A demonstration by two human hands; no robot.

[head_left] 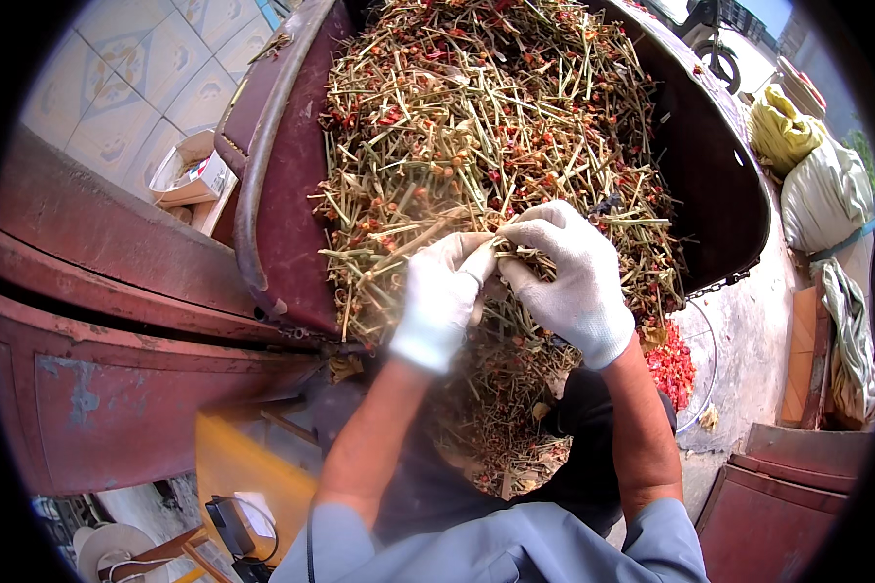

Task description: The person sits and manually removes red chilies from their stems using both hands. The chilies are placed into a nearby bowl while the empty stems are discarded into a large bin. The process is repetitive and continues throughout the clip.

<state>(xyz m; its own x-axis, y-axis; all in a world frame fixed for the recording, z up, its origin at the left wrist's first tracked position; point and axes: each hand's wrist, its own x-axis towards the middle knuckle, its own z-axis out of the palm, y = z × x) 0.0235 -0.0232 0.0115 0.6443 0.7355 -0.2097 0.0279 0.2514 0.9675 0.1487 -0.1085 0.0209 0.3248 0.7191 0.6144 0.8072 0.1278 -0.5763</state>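
A big heap of dry plant stalks [474, 138], mixed with red bits that look like dried chilli, fills a dark red metal cart bed [299, 146] before me. Both hands wear white knit gloves and meet over the near edge of the heap. My left hand [445, 291] pinches a pale dry stalk piece [492, 244] between thumb and fingers. Beside it, my right hand [572, 277] has curled fingers touching the same piece, with several thin stalks under them. Fingertips partly cover what is held. More loose stalks [510, 393] lie below, between my knees.
Red pieces [671, 368] lie in a round container at the right. Stuffed sacks [827, 182] stand farther right. A red metal door [131, 393] is at the left, near a yellow wooden piece of furniture [240, 466]. A small open box [189, 175] sits beside the cart.
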